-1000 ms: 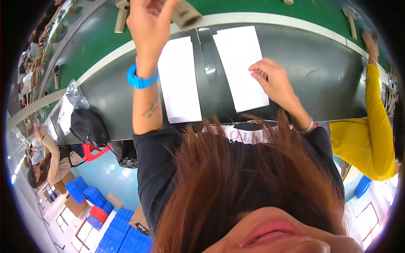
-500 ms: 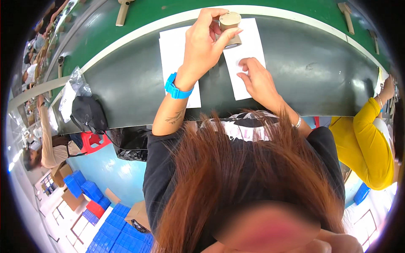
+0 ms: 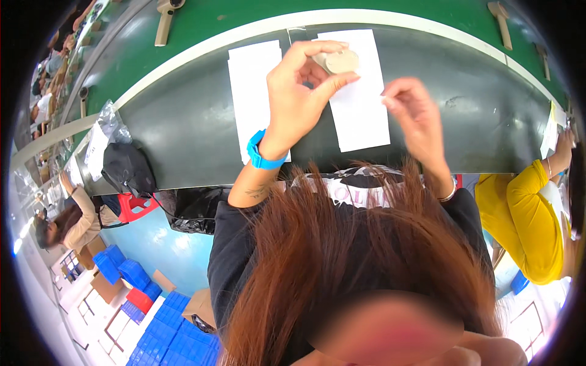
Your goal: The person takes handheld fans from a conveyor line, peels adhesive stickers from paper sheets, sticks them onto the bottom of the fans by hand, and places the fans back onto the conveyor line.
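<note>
My left hand (image 3: 299,91) grips a tan, round-ended cylindrical part (image 3: 342,62) between thumb and fingers; its flat end faces me, and the rest is partly behind the fingers. Under it lies a white paper sheet (image 3: 360,128) on the dark work surface. To the right, just past that sheet's edge, my right hand (image 3: 418,119) is raised with thumb and forefinger tips in a pinch. Anything between them is too small and blurred to make out. A second stack of white sheets (image 3: 250,79) lies to the left, partly behind my left wrist.
A pale rail (image 3: 421,32) separates the dark bench (image 3: 464,134) from a green belt (image 3: 366,9) carrying tan hammer-shaped parts (image 3: 163,24). At the left lie a black bag (image 3: 128,168) and clear plastic packaging (image 3: 110,128). A co-worker in a yellow sleeve (image 3: 528,207) sits at right.
My left hand has brought the tan part nearer and turned it, its flat end now toward me. My right hand has moved right, off the sheet. A tan part on the belt has shifted left.
</note>
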The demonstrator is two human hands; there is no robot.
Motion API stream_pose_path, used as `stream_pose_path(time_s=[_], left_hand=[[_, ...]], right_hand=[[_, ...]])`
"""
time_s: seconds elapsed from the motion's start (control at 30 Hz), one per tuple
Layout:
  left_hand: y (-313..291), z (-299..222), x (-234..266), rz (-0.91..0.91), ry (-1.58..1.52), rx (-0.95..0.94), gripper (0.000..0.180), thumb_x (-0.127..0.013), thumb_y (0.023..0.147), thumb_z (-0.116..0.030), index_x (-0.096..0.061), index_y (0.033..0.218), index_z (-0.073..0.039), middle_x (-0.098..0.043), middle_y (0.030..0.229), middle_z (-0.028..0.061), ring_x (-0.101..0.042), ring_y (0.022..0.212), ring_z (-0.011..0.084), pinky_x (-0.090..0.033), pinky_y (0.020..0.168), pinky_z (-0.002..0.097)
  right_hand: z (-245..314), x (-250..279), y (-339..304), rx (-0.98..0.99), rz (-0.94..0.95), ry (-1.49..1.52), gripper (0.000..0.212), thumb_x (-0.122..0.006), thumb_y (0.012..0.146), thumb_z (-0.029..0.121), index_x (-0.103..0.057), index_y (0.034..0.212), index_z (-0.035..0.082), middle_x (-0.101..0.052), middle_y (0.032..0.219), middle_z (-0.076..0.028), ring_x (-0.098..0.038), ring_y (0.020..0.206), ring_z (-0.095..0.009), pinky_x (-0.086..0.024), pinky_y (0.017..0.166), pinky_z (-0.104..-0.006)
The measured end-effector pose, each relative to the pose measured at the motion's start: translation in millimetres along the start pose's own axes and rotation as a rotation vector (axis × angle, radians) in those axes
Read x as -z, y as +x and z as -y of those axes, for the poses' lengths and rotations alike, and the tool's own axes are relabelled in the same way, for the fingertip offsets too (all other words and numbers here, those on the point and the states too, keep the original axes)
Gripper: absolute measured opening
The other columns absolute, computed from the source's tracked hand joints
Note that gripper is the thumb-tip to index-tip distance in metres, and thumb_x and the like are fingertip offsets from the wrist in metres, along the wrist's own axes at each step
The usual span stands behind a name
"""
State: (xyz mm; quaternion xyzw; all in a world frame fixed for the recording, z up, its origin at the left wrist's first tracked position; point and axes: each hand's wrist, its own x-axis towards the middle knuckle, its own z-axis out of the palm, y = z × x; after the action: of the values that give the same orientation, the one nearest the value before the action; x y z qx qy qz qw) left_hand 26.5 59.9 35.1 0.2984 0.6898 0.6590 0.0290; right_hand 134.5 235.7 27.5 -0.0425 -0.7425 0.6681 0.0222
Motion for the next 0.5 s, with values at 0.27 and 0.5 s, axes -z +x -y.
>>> stream_pose_path(time_s=[0.27,0.5], left_hand=[[-20.5,-17.6,-12.7,0.097,-0.338,0.175,0.04,-0.066,0.075,0.012,-0.053,0.113,0.008,-0.057,0.118,0.0211,-0.065,0.089,0.0206,-0.058,0.075,0.031],[-25.4,-21.2,-11.2,0.149,-0.486,0.237,0.04,-0.063,0.076,0.015,-0.052,0.114,0.01,-0.053,0.123,0.0218,-0.065,0.09,0.0229,-0.058,0.078,0.032]], right_hand=[[67.4,-7.7,6.0,0.105,-0.122,0.088,0.041,-0.058,0.084,-0.008,-0.038,0.118,0.003,-0.056,0.086,-0.006,-0.058,0.104,-0.022,-0.044,0.09,-0.0319],[66.6,-7.3,6.0,0.086,-0.068,-0.007,0.038,-0.057,0.084,-0.008,-0.039,0.116,0.003,-0.056,0.087,-0.006,-0.058,0.105,-0.022,-0.044,0.089,-0.0316]])
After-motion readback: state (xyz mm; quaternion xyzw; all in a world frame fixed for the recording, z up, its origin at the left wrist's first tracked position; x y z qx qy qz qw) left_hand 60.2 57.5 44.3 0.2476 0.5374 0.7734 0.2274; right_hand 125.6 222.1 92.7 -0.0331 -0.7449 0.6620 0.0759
